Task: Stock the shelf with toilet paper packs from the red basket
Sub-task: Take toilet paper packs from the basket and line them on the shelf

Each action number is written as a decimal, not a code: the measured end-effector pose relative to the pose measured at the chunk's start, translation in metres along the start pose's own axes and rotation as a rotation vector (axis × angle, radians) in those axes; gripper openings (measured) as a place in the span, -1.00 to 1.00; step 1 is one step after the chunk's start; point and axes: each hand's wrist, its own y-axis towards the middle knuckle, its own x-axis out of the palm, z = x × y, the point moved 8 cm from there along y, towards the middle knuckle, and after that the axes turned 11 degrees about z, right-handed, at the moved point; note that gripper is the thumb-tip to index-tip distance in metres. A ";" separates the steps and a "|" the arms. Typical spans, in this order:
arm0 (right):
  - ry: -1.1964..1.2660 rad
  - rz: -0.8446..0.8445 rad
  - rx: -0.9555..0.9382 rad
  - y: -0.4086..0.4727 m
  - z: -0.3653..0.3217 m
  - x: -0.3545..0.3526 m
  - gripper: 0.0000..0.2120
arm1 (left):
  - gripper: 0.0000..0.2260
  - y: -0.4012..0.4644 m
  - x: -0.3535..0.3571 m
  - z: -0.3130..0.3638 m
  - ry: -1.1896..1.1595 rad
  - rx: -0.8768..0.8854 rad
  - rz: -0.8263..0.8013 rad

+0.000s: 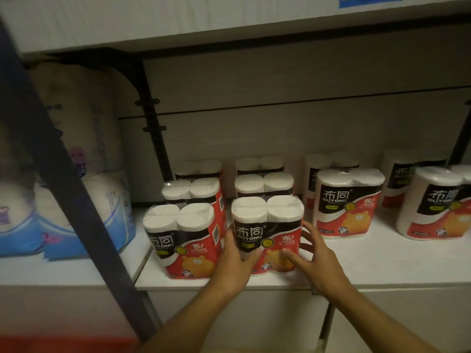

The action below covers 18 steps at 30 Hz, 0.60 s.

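1. Your left hand grips the left side of the front toilet paper pack, fingers curled around its lower left edge and thumb across the front.
2. Your right hand sits at the pack's right side with fingers spread wide; the fingertips touch the front of the wrapper, but it is a loose contact, not a closed grasp.
3. That pack stands upright near the front edge of the white shelf, heading the middle row, with two more packs lined up behind it.
4. Just to its left stands another row of three packs, nearly touching it.
5. To the right, well apart, stand two further front packs, each with a pack behind it.
6. Beyond the dark upright post, blue-and-white packages fill the neighbouring bay.
7. A red strip shows at the lower left; you cannot tell whether it is the basket.
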 end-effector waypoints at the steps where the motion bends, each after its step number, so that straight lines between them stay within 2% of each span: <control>1: -0.003 0.005 -0.006 0.000 0.001 0.000 -0.34 | -0.07 0.001 0.001 0.001 0.015 0.007 -0.008; 4: -0.007 0.006 -0.005 -0.002 0.002 0.002 -0.32 | -0.03 0.000 -0.002 0.006 -0.006 -0.010 -0.038; 11: -0.086 0.121 -0.050 -0.007 -0.004 -0.015 -0.29 | -0.29 -0.012 -0.012 0.020 -0.117 -0.051 -0.103; 15: -0.118 0.164 -0.075 -0.008 -0.014 -0.020 -0.30 | -0.28 -0.020 -0.012 0.011 -0.111 -0.082 -0.106; 18: -0.116 0.143 -0.052 -0.011 -0.015 -0.018 -0.26 | -0.34 -0.029 -0.016 0.019 -0.077 -0.048 -0.090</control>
